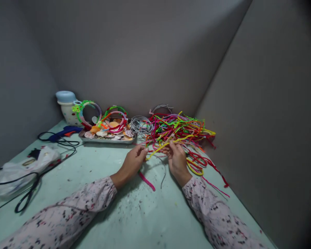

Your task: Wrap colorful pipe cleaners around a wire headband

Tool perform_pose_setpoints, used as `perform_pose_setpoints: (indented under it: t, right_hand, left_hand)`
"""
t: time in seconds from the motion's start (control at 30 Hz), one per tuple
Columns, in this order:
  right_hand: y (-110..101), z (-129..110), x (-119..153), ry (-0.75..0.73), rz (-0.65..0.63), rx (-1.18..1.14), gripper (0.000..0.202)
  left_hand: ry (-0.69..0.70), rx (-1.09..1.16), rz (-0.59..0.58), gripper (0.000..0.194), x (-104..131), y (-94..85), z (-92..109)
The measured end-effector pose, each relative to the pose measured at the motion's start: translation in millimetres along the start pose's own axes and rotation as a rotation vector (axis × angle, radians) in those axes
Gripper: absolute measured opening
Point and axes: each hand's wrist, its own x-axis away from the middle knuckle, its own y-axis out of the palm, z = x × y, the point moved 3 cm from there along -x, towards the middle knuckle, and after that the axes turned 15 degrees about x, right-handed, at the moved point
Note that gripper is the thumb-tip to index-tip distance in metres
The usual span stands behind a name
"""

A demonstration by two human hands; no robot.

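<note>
A yellow pipe cleaner (pixel 159 149) stretches between my two hands over the table. My left hand (pixel 133 159) is closed, with thumb and finger pinching its left end. My right hand (pixel 176 159) pinches it farther along, and its free end points up to the right. From under my left hand a pink fuzzy piece (pixel 147 181) slants down onto the table. A thin grey wire (pixel 164 173) curves between the hands. Just beyond my right hand lies a tangled pile of coloured pipe cleaners (pixel 176 126).
A metal tray (pixel 107 140) holds shells and decorated rings. Behind it stands a jar with a blue lid (pixel 66 107). A coil of wire (pixel 141 125) lies beside the tray. Left are a blue tool (pixel 63 133), black cables and a plastic bag (pixel 15 174). Walls enclose the table.
</note>
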Motion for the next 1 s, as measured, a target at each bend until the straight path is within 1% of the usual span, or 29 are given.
perform_pose_setpoints:
  t: [0.13,0.3,0.43,0.53,0.67,0.9,1.0]
  right_hand:
    - [1,7,6,0.022,0.013,-0.004,0.021]
    - [1,9,6,-0.013,0.011,0.014,0.024]
    - [-1,11,4,-0.013,0.029,0.018,0.023]
    - [-3,12,2,-0.015,0.034,0.026,0.022]
    - [-6,13,0,-0.029,0.033,0.029,0.023]
    - [-5,14,1,-0.036,0.018,0.021,0.027]
    - [-4,14,1,-0.033,0.008,0.015,0.024]
  left_hand:
    - [-0.019,-0.055,-0.07,0.032,6,4.2,-5]
    - [-0.021,-0.077,-0.175,0.031,12,12.3,-6]
    - [-0.002,-0.064,-0.206,0.028,14,14.0,-5]
    - [0.0,-0.065,-0.213,0.03,15,13.2,-5]
    - [-0.006,-0.081,-0.166,0.035,14,10.2,-4]
    - [-0.011,-0.141,-0.032,0.043,11,2.3,-3]
    - [-0.029,-0.1,0.032,0.045,9,-1.8,-6]
